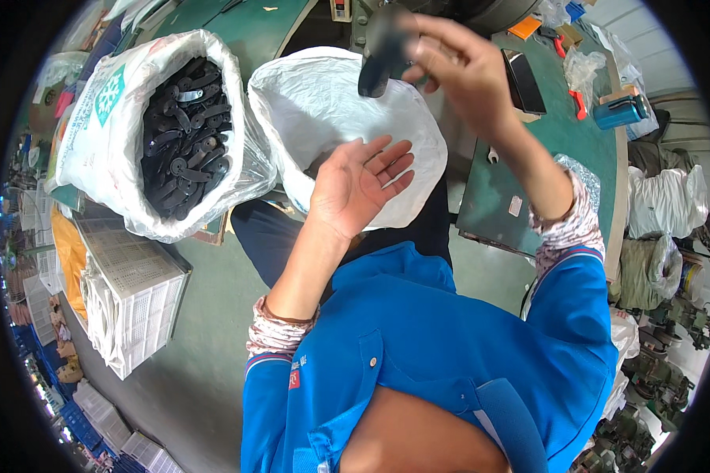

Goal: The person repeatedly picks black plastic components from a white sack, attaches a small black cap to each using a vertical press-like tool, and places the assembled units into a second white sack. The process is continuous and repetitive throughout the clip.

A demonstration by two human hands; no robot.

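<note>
My right hand (469,79) is raised at the top, its fingers closed on a black flat blade-shaped part (380,69) that is partly blurred. The part hangs over the far rim of a white woven sack (426,130), which stands wide-mouthed in front of me. My left hand (353,185) is over the near side of that sack, palm up with its fingers spread and nothing in it. To the left, a second white sack (95,146) leans with its mouth towards me, filled with several similar black parts (183,146). The bottom of the middle sack is mostly hidden behind my left hand.
A green worktable (489,189) on the right bears a wrench (493,155), a dark tray (523,83), a blue bottle (619,113) and red-handled tools (578,104). Dark machinery (501,12) stands at the far side. White plastic crates (146,292) are stacked at the left.
</note>
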